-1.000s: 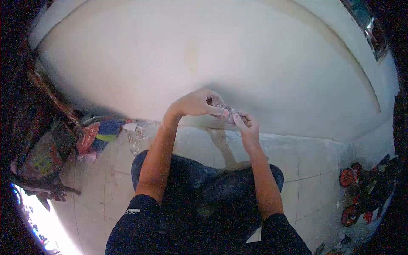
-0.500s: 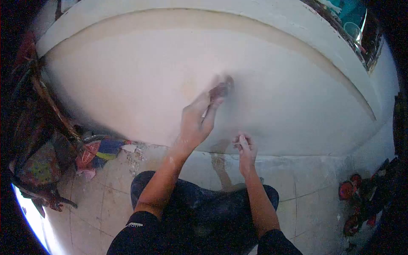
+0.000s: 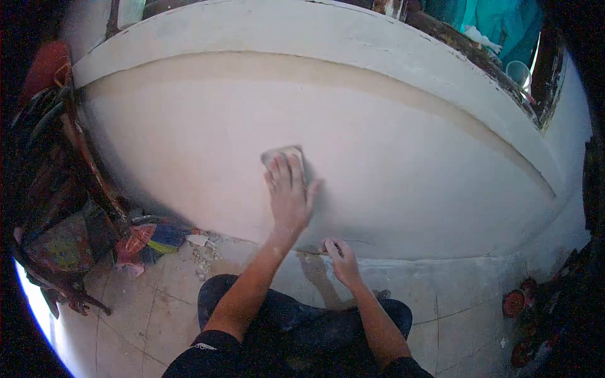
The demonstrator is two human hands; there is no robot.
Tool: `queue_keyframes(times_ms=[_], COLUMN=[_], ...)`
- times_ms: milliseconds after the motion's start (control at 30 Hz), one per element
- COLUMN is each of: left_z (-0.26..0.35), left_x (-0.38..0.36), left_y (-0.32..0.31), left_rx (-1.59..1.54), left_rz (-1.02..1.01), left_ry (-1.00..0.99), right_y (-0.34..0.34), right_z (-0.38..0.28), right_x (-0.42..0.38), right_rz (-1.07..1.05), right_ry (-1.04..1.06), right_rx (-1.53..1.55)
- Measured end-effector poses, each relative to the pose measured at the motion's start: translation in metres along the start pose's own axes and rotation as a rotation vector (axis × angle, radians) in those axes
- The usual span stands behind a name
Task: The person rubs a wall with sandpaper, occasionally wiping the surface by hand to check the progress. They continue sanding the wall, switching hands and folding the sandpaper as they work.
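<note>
A whitish wall point(image 3: 391, 151) with a curved-looking ledge above fills most of the view. Near its middle, my left hand point(image 3: 289, 195) presses a pale, flat sheet or pad point(image 3: 273, 153) against the surface, fingers laid over it and thumb out to the right. The pad's underside is hidden. Lower down and to the right, my right hand point(image 3: 340, 255) is near the foot of the wall, its thumb and fingers drawn together; whatever they may hold is too small to make out.
Dark clutter stands at the left, with red, blue and yellow cloth-like items point(image 3: 142, 242) on the tiled floor point(image 3: 170, 315). Reddish round objects point(image 3: 513, 303) lie at the right. Above the ledge point(image 3: 353, 34) are a clear cup point(image 3: 518, 73) and teal material point(image 3: 504, 25).
My left hand has moved down and left across the wall and now lies flatter on the pad. My right hand has shifted down and left. The camera view has tilted up slightly.
</note>
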State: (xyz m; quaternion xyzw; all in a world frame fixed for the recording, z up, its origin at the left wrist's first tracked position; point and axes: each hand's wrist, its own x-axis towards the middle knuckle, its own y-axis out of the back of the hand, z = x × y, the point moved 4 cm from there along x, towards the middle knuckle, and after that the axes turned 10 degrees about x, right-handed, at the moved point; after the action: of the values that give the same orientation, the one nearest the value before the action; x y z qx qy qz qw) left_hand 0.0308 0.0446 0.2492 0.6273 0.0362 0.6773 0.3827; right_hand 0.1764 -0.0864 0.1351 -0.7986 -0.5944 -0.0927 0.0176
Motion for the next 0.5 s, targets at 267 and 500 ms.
queue_keyframes(times_ms=[267,500], left_z=[0.009,0.028], left_x=[0.065,0.004], left_y=[0.047,0.01], left_rx=[0.005,-0.044], left_rz=[0.035,-0.127], left_ry=[0.089,-0.013], right_y=[-0.002,-0.01], right_z=[0.015,0.047], right_x=[-0.005,-0.002], right_rz=[-0.127,-0.167], right_ry=[-0.047,-0.118], right_rx=[-0.149,-0.361])
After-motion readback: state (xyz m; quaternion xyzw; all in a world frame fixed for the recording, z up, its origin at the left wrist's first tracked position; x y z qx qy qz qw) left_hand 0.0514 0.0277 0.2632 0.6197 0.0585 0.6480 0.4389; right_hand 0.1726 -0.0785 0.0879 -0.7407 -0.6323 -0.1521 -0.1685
